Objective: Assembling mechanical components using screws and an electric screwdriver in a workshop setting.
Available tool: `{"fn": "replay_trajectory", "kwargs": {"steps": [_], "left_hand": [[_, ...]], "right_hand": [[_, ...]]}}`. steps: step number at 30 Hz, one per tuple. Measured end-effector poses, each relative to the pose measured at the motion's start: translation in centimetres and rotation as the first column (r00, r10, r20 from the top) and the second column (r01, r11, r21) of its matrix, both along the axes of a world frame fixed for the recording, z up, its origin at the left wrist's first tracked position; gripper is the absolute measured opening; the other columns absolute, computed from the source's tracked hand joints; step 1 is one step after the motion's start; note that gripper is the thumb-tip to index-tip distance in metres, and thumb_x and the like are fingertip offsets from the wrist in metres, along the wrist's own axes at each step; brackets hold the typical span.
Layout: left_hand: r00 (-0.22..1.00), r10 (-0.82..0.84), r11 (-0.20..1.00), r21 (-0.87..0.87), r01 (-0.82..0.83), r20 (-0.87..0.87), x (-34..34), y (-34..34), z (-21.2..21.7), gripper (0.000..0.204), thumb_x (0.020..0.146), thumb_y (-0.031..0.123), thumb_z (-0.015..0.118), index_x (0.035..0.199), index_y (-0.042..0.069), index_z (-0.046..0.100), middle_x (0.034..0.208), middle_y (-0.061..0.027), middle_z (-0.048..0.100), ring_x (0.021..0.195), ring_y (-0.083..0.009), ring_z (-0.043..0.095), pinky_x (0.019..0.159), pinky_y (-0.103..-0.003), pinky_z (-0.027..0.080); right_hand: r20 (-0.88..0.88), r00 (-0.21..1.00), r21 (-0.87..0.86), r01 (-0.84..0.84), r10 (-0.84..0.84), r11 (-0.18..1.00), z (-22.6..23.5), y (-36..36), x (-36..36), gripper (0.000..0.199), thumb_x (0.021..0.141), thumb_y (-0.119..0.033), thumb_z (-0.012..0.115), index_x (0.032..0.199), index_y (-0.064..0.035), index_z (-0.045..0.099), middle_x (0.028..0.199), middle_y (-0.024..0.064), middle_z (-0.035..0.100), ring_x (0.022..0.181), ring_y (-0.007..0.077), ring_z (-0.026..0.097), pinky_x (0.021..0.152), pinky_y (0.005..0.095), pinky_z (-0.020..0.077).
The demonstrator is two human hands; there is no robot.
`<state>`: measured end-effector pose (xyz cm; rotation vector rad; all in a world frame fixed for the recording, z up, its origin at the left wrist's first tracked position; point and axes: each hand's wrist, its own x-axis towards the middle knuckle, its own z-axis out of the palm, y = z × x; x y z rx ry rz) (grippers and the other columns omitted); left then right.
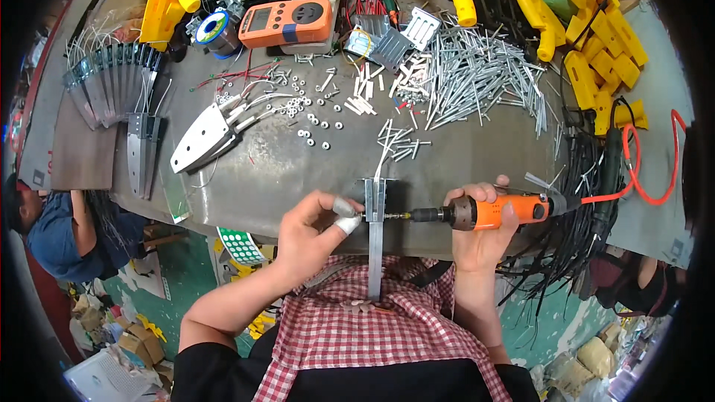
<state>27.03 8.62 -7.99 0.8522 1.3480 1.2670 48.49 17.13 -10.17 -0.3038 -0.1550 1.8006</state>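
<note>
My right hand [479,247] is wrapped round an orange electric screwdriver [520,211] with a red cord. Its dark bit points left and meets the side of a narrow grey metal piece [376,242]. That piece stretches from the table's near edge toward my checked apron, with white wires [384,150] coming out of its far end. Thumb and forefinger of my left hand [313,232], their tips wrapped in white, pinch at the metal piece's left side, opposite the bit. What lies between those fingertips is too small to make out.
Long screws [484,78] are heaped at the far middle, beside small white washers [311,120]. An orange multimeter [287,22] and solder spool [216,32] stand far left. White-and-grey wired parts [202,138] lie left. Yellow housings [607,37] and black cables [555,216] occupy the right. Another person sits left.
</note>
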Motion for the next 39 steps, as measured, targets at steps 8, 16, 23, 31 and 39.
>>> {"fn": "replay_trajectory", "kwargs": {"steps": [8,16,23,31,39], "left_hand": [[0.992,0.09,0.99,-0.114,-0.079,0.09,0.6,0.1,-0.2,0.016,0.081,-0.003,0.062,0.09,0.002,0.05,0.097,-0.0097,0.062,0.093,-0.0154,0.058,0.085,-0.03,0.046],[0.998,0.045,0.999,0.021,-0.044,-0.048,0.3,-0.4,-0.4,0.015,0.081,-0.004,0.061,0.09,0.002,0.051,0.097,-0.0098,0.062,0.092,-0.0153,0.058,0.083,-0.03,0.046],[0.908,0.034,0.982,0.184,0.048,-0.417,-0.1,0.0,-0.1,0.017,0.075,-0.006,0.063,0.088,0.002,0.058,0.094,-0.009,0.065,0.083,-0.0171,0.062,0.073,-0.027,0.049],[0.678,0.031,0.917,0.291,0.274,-0.735,-0.8,0.8,1.1,0.024,0.061,-0.01,0.062,0.079,0.004,0.054,0.09,-0.0087,0.066,0.07,-0.0225,0.062,0.058,-0.029,0.048],[0.674,0.066,0.909,0.323,0.263,-0.736,-0.7,0.9,0.8,0.024,0.061,-0.01,0.063,0.077,0.005,0.055,0.09,-0.0078,0.067,0.066,-0.021,0.06,0.056,-0.028,0.046]], "right_hand": [[0.072,0.997,-0.03,0.021,-0.018,0.999,0.3,-0.1,-0.2,0.039,0.08,-0.022,0.066,0.113,-0.0138,0.047,0.088,0.0031,0.054,0.091,0.0183,0.05,0.095,0.0444,0.0344],[0.027,1.0,-0.007,0.001,-0.001,1.0,0.0,-0.1,-0.2,0.037,0.081,-0.022,0.064,0.113,-0.0134,0.048,0.087,0.0034,0.054,0.09,0.0186,0.05,0.095,0.044,0.035],[0.038,0.999,-0.004,-0.003,0.003,1.0,0.1,0.0,-0.3,0.038,0.081,-0.023,0.065,0.113,-0.0134,0.047,0.087,0.0033,0.054,0.09,0.0186,0.05,0.094,0.0446,0.0355],[0.033,0.999,-0.012,-0.001,0.001,1.0,-0.1,0.0,-0.2,0.037,0.081,-0.023,0.064,0.112,-0.0142,0.047,0.087,0.0024,0.053,0.09,0.0175,0.049,0.095,0.044,0.0348],[0.017,1.0,-0.022,-0.009,0.01,1.0,-0.3,-0.1,-0.3,0.038,0.081,-0.024,0.065,0.113,-0.015,0.047,0.088,0.0023,0.053,0.092,0.0175,0.05,0.095,0.0438,0.0344]]}}
